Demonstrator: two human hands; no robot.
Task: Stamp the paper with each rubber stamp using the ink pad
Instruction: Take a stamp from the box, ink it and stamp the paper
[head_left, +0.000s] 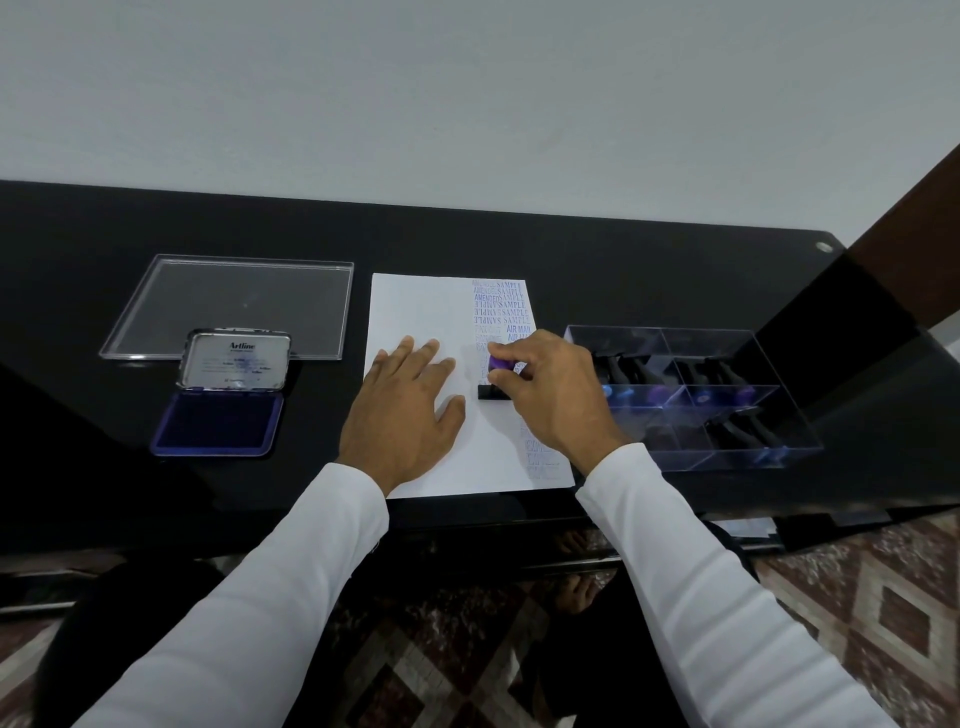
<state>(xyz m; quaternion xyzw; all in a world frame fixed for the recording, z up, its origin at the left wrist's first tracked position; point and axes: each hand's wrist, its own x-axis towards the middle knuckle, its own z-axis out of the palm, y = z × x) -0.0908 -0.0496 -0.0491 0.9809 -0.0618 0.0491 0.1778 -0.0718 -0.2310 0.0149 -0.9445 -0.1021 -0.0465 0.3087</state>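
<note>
Stamp (497, 378) on paper (415, 306), in right hand (556, 395), beside left hand (405, 410)

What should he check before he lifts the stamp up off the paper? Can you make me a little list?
1. Left hand flat on the paper, holding it in place: ok.
2. Right hand gripping the stamp with its fingers on the purple top: ok.
3. Stamp base down on the paper: ok, it looks seated.
4. Stamp sits in the printed column on the sheet's right side: ok.
5. New print clean and dark: cannot tell, the stamp covers it.
6. Ink pad open and ready, to the left of the paper: ok.
</note>
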